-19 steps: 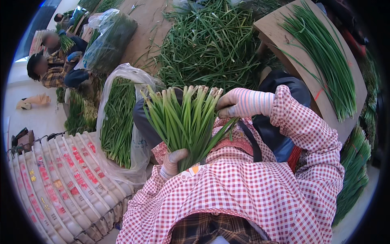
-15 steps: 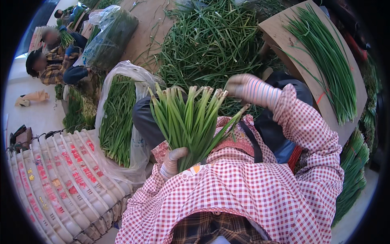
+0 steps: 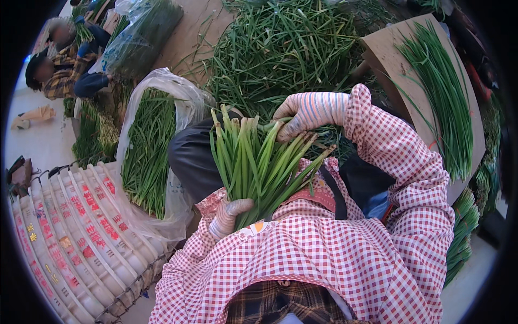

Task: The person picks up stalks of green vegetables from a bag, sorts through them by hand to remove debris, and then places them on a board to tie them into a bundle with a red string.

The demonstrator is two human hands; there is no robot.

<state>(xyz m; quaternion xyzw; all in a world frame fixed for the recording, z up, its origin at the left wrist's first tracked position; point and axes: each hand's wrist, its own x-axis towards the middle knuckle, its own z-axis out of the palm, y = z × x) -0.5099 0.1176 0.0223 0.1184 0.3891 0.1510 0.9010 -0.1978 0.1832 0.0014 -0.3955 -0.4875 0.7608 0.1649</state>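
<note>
- The left hand [image 3: 229, 213], in a striped knit glove, is gripping the bottom of a bunch of green stalks [image 3: 259, 162], with the fingers curled tight around the stems; the bunch is fanning out upward from it toward 12 o'clock, right in the middle of the view.
- The right hand [image 3: 307, 113], same kind of glove, is sitting at the bunch's top right edge, around 1 o'clock from the left hand, fingers bent down and pinching a few stalk tips.
- Both arms are wearing red-and-white checked sleeves [image 3: 399, 178].
- At 12 o'clock from the bunch, a big loose pile of greens [image 3: 280, 48] is lying on the ground.
- At 2 o'clock, a cardboard sheet [image 3: 386, 51] is carrying a neat row of long stalks [image 3: 442, 92].
- At 9 o'clock, a clear plastic bag [image 3: 178, 108] is holding more greens, just beside a stack of white crates [image 3: 70, 237] at 8 o'clock.
- Way up at 10 o'clock, other people [image 3: 59, 70] are sitting, well apart.
</note>
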